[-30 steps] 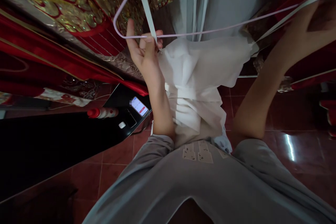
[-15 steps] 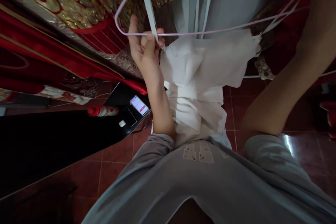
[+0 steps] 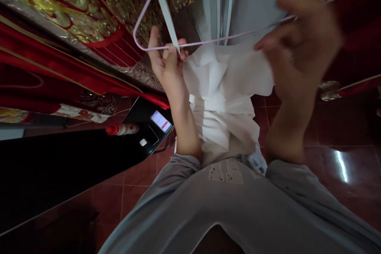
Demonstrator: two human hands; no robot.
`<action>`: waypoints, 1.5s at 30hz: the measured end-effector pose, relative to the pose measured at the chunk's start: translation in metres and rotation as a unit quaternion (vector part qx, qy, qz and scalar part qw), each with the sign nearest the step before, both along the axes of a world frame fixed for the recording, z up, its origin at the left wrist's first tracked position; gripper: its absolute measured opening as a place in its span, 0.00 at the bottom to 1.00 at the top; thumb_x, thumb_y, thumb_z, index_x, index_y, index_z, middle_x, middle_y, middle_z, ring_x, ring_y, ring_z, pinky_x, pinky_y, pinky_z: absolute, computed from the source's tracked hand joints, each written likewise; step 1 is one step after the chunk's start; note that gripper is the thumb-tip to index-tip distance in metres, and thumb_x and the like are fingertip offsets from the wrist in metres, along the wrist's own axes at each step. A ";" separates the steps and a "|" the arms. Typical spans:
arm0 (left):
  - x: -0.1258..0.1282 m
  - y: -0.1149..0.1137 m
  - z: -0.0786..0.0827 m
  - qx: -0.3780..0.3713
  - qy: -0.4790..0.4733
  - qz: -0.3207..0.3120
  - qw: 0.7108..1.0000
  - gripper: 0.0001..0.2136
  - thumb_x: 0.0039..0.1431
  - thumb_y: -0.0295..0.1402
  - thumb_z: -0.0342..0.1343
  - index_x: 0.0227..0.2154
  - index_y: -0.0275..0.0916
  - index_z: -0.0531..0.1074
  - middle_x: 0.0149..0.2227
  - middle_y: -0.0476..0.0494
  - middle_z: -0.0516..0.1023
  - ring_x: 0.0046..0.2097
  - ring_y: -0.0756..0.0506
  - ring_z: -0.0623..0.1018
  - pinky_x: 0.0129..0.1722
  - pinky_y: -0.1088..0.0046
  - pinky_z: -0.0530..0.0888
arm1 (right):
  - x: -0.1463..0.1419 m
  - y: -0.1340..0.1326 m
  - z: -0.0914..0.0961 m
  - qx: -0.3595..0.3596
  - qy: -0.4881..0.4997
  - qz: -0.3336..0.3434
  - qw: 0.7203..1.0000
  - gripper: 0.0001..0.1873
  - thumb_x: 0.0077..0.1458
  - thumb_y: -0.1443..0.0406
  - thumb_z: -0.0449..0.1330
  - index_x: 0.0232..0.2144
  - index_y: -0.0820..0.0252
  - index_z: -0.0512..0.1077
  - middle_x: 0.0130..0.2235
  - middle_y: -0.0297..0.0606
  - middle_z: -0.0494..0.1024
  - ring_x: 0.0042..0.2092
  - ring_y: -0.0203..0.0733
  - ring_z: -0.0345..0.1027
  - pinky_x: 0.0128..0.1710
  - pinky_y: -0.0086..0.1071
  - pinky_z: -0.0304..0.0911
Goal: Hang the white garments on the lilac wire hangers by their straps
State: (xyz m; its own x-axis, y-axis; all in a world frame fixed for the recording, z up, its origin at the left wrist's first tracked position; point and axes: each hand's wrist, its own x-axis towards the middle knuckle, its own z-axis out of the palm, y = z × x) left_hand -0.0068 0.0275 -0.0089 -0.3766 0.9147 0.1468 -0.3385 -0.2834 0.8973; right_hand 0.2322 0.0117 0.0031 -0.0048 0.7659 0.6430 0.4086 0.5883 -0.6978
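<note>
While your left hand pinches the hanger and a white strap, the white cloth hangs just below those fingers. Your right hand is blurry at its far corner, grip unclear. You seem to be hanging it up; hold the left pinch steady.

A single head-worn camera looks forward and down. It sits close above the white garment, centred in frame.

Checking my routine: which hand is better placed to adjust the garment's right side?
Probably the right hand: it is at the garment edge on that side; the left hand pinches a strap against the hanger.
</note>
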 end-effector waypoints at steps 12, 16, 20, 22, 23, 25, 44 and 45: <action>0.000 -0.010 -0.005 0.102 0.011 0.019 0.995 0.11 0.75 0.25 0.49 0.50 0.46 0.72 0.35 0.48 0.80 0.41 0.44 0.81 0.49 0.65 0.76 | -0.054 -0.006 -0.019 -0.028 0.149 -0.071 0.986 0.21 0.57 0.41 0.64 0.35 0.46 0.67 0.22 0.30 0.57 0.24 0.36 0.50 0.25 0.35 0.46; -0.011 -0.009 -0.017 0.101 0.091 0.006 0.991 0.14 0.74 0.24 0.51 0.34 0.43 0.77 0.35 0.48 0.81 0.41 0.45 0.81 0.47 0.67 0.75 | -0.052 -0.002 -0.019 -0.031 0.148 -0.055 0.987 0.22 0.56 0.41 0.65 0.33 0.48 0.65 0.22 0.30 0.59 0.24 0.36 0.50 0.25 0.35 0.47; -0.018 -0.015 -0.012 0.090 0.095 0.043 0.990 0.17 0.72 0.20 0.50 0.28 0.40 0.74 0.32 0.48 0.80 0.34 0.49 0.79 0.33 0.75 0.74 | -0.050 0.000 -0.019 -0.015 0.155 -0.055 0.986 0.19 0.55 0.45 0.66 0.32 0.48 0.66 0.22 0.30 0.60 0.24 0.36 0.52 0.25 0.34 0.46; -0.020 -0.022 0.003 0.082 0.075 0.027 0.993 0.17 0.74 0.23 0.50 0.27 0.41 0.74 0.30 0.47 0.79 0.31 0.48 0.78 0.24 0.77 0.71 | -0.050 0.001 -0.018 -0.007 0.157 -0.055 0.986 0.17 0.54 0.48 0.67 0.31 0.48 0.67 0.23 0.30 0.60 0.24 0.35 0.53 0.24 0.33 0.45; -0.021 -0.026 0.013 0.083 0.064 0.011 0.994 0.18 0.75 0.25 0.48 0.28 0.42 0.75 0.29 0.46 0.79 0.31 0.48 0.79 0.21 0.78 0.68 | -0.050 0.001 -0.018 -0.003 0.159 -0.057 0.986 0.16 0.54 0.50 0.68 0.31 0.49 0.67 0.22 0.30 0.60 0.24 0.35 0.52 0.24 0.33 0.44; -0.024 -0.032 0.038 0.076 0.031 -0.030 0.996 0.25 0.79 0.30 0.39 0.31 0.44 0.79 0.30 0.43 0.80 0.32 0.47 0.82 0.17 0.79 0.66 | -0.049 0.000 -0.017 -0.001 0.154 -0.060 0.986 0.16 0.54 0.51 0.68 0.31 0.50 0.67 0.22 0.29 0.60 0.23 0.34 0.52 0.24 0.33 0.44; -0.035 -0.011 0.008 -0.004 0.040 -0.015 0.999 0.13 0.78 0.33 0.43 0.49 0.42 0.74 0.56 0.41 0.82 0.62 0.38 0.78 0.57 0.58 0.81 | -0.045 -0.004 -0.015 -0.024 0.112 -0.044 0.992 0.15 0.58 0.49 0.67 0.32 0.48 0.68 0.21 0.30 0.60 0.24 0.36 0.53 0.28 0.35 0.47; -0.024 -0.012 0.010 0.007 0.038 -0.037 0.999 0.13 0.79 0.32 0.43 0.47 0.41 0.74 0.53 0.40 0.83 0.59 0.39 0.80 0.52 0.61 0.83 | -0.045 -0.004 -0.013 -0.027 0.110 -0.041 0.993 0.14 0.58 0.50 0.67 0.32 0.47 0.68 0.21 0.30 0.60 0.24 0.36 0.53 0.28 0.36 0.47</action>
State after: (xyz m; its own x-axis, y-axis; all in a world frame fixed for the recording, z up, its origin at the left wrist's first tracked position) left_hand -0.0309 0.0153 0.0010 -0.2952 0.9373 0.1853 -0.2891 -0.2725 0.9177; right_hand 0.1868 0.0072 -0.0101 0.1955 0.7909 0.5799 0.2877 0.5190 -0.8049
